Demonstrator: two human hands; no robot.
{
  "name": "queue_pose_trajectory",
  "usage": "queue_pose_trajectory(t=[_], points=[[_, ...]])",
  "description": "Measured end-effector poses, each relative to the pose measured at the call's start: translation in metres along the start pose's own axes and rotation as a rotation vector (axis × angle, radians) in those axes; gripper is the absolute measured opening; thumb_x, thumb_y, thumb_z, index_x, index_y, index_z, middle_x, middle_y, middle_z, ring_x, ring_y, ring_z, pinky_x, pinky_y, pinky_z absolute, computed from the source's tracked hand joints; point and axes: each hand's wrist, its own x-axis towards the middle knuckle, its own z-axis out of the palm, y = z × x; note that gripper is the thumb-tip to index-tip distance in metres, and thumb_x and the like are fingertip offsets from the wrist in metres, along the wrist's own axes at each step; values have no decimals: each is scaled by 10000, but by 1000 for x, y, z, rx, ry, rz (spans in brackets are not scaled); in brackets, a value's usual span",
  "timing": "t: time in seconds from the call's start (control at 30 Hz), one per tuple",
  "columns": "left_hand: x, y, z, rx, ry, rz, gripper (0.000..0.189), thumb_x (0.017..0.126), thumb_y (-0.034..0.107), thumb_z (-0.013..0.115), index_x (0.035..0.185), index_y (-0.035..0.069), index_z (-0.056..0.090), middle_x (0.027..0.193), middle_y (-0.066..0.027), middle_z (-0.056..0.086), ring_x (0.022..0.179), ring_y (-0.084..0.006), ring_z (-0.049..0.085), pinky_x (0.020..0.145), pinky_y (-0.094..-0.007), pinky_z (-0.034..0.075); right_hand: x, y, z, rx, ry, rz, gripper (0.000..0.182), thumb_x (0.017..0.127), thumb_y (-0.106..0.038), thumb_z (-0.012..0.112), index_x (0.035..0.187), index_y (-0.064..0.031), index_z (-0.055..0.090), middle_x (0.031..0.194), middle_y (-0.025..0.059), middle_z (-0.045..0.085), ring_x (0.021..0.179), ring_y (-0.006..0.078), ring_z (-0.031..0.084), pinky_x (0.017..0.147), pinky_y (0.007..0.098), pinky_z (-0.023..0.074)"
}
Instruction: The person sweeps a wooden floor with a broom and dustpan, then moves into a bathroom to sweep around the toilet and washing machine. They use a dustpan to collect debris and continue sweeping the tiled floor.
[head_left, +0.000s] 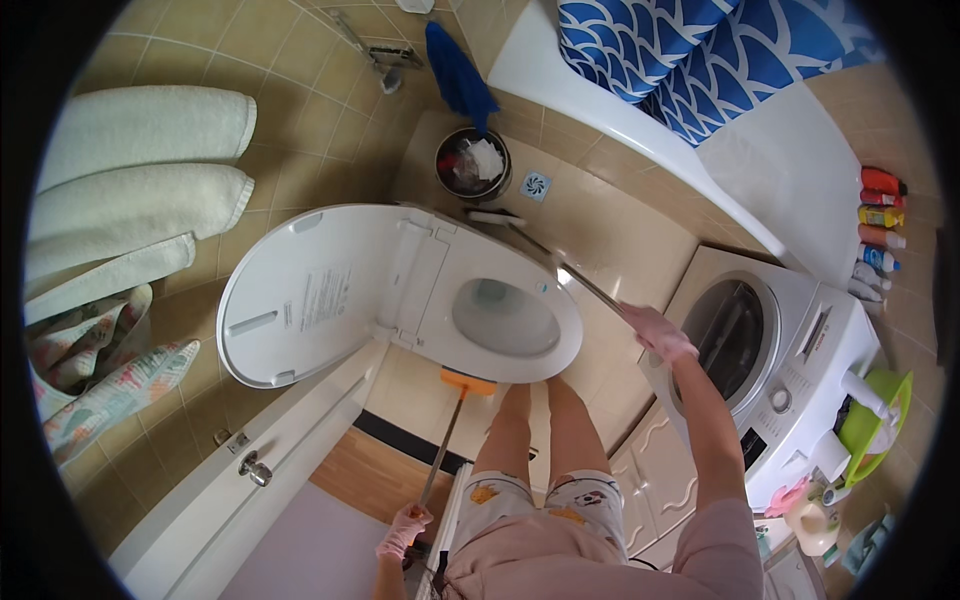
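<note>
My left hand (405, 529), in a pink glove, grips the handle of an orange broom (468, 381) whose head is beside the toilet's near edge. In my right hand (660, 330), also gloved in pink, is a long metal handle (596, 289). It reaches past the toilet's far side to a flat white-edged head (495, 217) on the floor, close to the waste bin. Between the two tools stands the white toilet (566, 341), with its lid (296, 262) raised and its bowl in view.
A waste bin (504, 180) holding rubbish stands by a floor drain (535, 185). The bathtub (660, 150) edges the far side. A front-loading washing machine (795, 330) is at right, and a white door (292, 442) at lower left. Towels (142, 202) hang at left.
</note>
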Motion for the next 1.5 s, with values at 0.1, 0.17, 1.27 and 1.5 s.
queue_pose_trajectory(t=[0.1,0.17,1.27,1.5], points=[[1,7,1,69,-13,-8,166,770,39,739,799,105,589,713,28,516,597,-81,491,505,-228,426,-45,79,-14,106,62,145,503,966,-412,462,1404,-164,482,499,-11,365,384,109,314,391,300,275],[12,2,-4,120,-28,11,168,768,56,744,802,109,588,719,30,516,603,-83,494,512,-233,438,-61,124,-18,103,118,221,481,967,-392,487,1411,-209,473,509,5,392,388,122,347,378,304,288],[5,13,5,187,-18,73,171,748,55,713,833,121,581,734,30,550,614,-83,528,513,-239,424,-109,253,-14,-841,484,238,518,968,-200,438,1476,-196,339,895,126,705,818,276,694,675,400,553],[-17,25,32,161,42,91,175,741,-20,686,856,41,569,718,-25,537,580,-124,513,479,-255,402,-146,187,3,-781,569,0,500,945,-234,489,1421,-110,393,712,150,663,688,331,672,606,452,529]])
